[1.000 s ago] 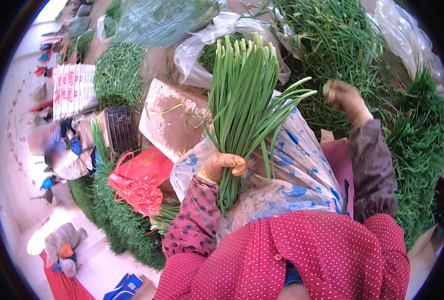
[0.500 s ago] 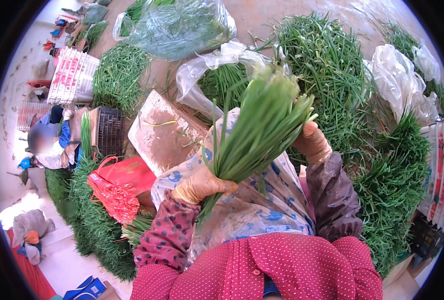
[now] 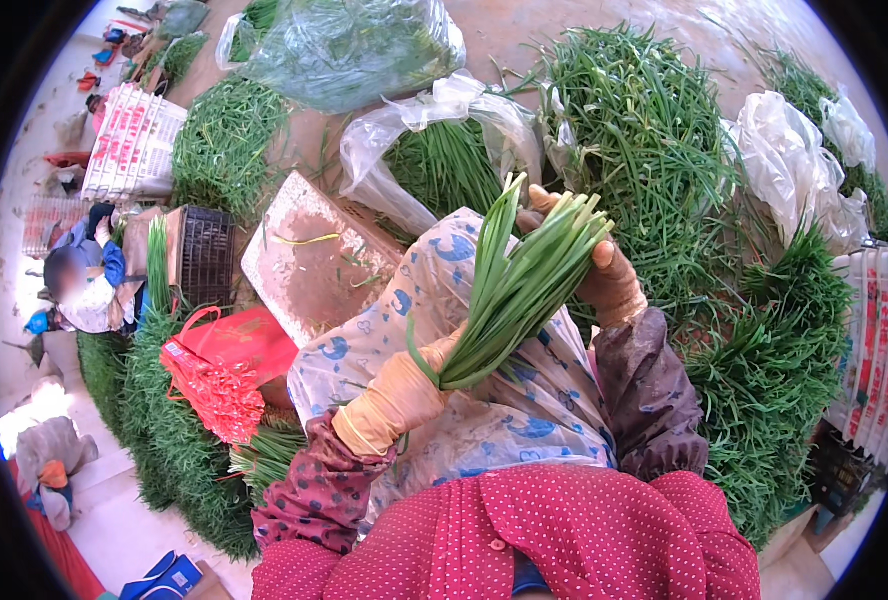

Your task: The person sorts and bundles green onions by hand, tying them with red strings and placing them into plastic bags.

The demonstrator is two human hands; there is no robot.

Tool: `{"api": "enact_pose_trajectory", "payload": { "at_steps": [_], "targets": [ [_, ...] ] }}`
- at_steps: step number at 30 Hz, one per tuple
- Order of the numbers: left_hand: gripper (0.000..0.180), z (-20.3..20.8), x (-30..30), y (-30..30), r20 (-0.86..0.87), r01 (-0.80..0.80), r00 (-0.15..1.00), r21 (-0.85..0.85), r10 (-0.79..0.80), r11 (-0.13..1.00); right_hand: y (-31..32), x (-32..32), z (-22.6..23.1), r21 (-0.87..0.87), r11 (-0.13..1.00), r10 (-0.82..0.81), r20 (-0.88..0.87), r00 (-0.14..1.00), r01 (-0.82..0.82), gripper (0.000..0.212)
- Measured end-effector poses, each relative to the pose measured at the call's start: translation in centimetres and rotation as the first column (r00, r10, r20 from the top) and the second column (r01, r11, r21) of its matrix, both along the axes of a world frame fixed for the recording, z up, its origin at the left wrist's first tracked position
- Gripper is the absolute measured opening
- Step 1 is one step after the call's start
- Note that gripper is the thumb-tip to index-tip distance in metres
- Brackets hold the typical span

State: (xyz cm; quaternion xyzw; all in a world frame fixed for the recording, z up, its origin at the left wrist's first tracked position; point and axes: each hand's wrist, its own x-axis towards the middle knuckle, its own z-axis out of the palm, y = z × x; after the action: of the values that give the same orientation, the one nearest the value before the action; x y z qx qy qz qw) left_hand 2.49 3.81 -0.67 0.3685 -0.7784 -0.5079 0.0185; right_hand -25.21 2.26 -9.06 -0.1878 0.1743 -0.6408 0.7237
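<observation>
A bunch of garlic chives (image 3: 529, 290) slants up and to the right over my lap, its pale stem ends at the top right. My gloved left hand (image 3: 394, 400) is closed round its lower, leafy part. My gloved right hand (image 3: 612, 285) cups the stem ends, thumb on the near side and fingertips showing behind the bunch. Part of that hand is hidden by the stems. Beneath the bunch, a plastic apron (image 3: 444, 440) with blue prints covers my lap.
A dirt-stained block (image 3: 314, 265) stands left of my knees, beside a red bag with ties (image 3: 229, 350). Large heaps of chives (image 3: 634, 130) lie ahead and on both sides. An open clear bag (image 3: 374, 150) holds more. Another person (image 3: 89, 280) sits far left by a black crate (image 3: 207, 255).
The bunch has been lowered slightly and its blurred top is now sharp. My left hand has turned, and my right fingers have come round behind the stem ends. The whole view has shifted slightly.
</observation>
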Motion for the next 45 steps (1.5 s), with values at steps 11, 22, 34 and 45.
{"api": "enact_pose_trajectory", "payload": {
  "at_steps": [11, 22, 34, 45],
  "targets": [
    [0.087, 1.0, 0.5, -0.8, -0.02, 0.026, 1.0, 0.528, -0.018, 0.849, -2.1, 0.9, -0.9, -0.169, 0.977, 0.165, 0.221, 0.961, -0.129, 0.133],
    [0.107, 5.7, 4.9, -4.5, 0.069, -0.266, 0.964, 0.26, 0.257, 0.928, -2.1, 0.1, -2.3, -0.191, 0.953, 0.283, 0.268, 0.921, -0.237, 0.099],
    [0.113, -0.2, -7.2, -2.0, -0.08, -0.165, 0.986, -0.455, 0.144, 0.875, -1.0, 0.2, 4.0, 0.043, 0.985, 0.173, -0.351, 0.92, -0.168, 0.083],
    [0.098, 2.9, -7.6, -1.9, -0.281, -0.214, 0.952, -0.329, 0.121, 0.92, 0.6, 4.5, 7.9, -0.04, 0.977, -0.185, -0.644, 0.742, 0.209, 0.042]
  ]
}}
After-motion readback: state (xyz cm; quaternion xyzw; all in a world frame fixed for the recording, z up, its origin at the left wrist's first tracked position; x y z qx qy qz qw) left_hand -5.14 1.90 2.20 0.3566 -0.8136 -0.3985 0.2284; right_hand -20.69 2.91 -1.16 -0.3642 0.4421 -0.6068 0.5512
